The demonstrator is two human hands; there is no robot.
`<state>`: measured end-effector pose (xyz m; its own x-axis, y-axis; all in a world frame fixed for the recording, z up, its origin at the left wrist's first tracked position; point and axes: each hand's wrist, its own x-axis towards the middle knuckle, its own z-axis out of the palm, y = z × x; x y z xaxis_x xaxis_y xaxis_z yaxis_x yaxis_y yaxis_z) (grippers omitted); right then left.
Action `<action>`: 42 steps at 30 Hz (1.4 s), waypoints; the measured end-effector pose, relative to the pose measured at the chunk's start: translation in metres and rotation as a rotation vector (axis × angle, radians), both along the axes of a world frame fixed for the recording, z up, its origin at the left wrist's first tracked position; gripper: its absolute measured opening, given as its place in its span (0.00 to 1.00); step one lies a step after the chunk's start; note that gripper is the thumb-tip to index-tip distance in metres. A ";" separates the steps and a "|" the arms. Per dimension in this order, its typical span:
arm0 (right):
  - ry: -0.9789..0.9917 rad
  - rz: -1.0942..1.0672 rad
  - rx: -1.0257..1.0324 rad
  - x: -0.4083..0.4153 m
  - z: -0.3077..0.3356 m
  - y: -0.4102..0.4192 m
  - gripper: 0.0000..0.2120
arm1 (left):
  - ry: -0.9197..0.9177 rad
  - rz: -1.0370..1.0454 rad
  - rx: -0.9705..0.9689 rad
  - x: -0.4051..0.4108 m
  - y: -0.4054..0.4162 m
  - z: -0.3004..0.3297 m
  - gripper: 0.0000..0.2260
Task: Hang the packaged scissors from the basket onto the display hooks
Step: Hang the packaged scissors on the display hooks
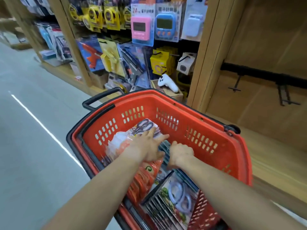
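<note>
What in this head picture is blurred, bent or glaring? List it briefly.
Head view: wide-angle bending bows the wooden shelf posts and the floor's white line; motion blur smears the left hand, the right hand and the clear scissors packs in the red basket; the left aisle goods are soft; lighting is even, with mild glare on the plastic wrap.

I see the grey floor (33, 146) carrying the red basket (232, 146); inside it lie stacked packaged scissors (176, 196), blurred, perhaps several kinds.
</note>
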<state>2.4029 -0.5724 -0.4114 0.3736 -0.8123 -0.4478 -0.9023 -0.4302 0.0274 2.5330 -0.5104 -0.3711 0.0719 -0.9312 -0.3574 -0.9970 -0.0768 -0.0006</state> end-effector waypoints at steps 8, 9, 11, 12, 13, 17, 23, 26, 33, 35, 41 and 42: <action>0.027 0.071 -0.196 0.003 -0.039 0.003 0.35 | -0.014 0.047 0.189 0.005 -0.007 -0.003 0.34; 0.040 0.066 -0.216 0.003 -0.040 0.003 0.34 | -0.009 0.051 0.188 0.006 -0.007 -0.003 0.35; 0.057 0.068 -0.238 0.005 -0.042 0.004 0.32 | 0.007 0.061 0.186 0.007 -0.008 -0.001 0.36; 0.059 0.072 -0.236 0.005 -0.041 0.004 0.31 | 0.017 0.063 0.184 0.007 -0.009 -0.001 0.36; 0.055 0.076 -0.233 0.005 -0.039 0.002 0.29 | 0.027 0.066 0.182 0.008 -0.009 0.000 0.36; -0.013 0.030 -0.240 -0.002 -0.008 -0.007 0.27 | 0.095 0.086 0.130 0.011 -0.008 0.004 0.36; -0.352 -0.115 -0.211 -0.037 0.075 -0.003 0.27 | 0.456 0.159 -0.357 -0.006 -0.004 0.030 0.42; -0.592 -0.212 -0.181 -0.063 0.121 0.001 0.25 | 0.775 0.205 -0.473 -0.028 0.002 0.049 0.54; -0.975 -0.376 -0.295 -0.145 0.236 0.002 0.22 | 1.325 0.076 -0.318 -0.114 -0.004 0.125 0.63; -1.012 -0.406 -0.355 -0.173 0.263 0.003 0.21 | 1.347 -0.013 -0.319 -0.152 -0.011 0.154 0.63; -1.197 -0.415 -0.407 -0.273 0.314 0.014 0.32 | 1.391 -0.154 -0.297 -0.267 -0.038 0.213 0.49; -1.284 -0.422 -0.342 -0.292 0.321 0.017 0.33 | 1.410 -0.183 -0.277 -0.283 -0.040 0.220 0.47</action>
<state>2.1105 -0.5555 -0.0905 0.0696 -0.9635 0.2584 -0.4344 -0.2625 -0.8616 2.2503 -0.5508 -0.1507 -0.3062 -0.9384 0.1604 -0.1517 0.2144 0.9649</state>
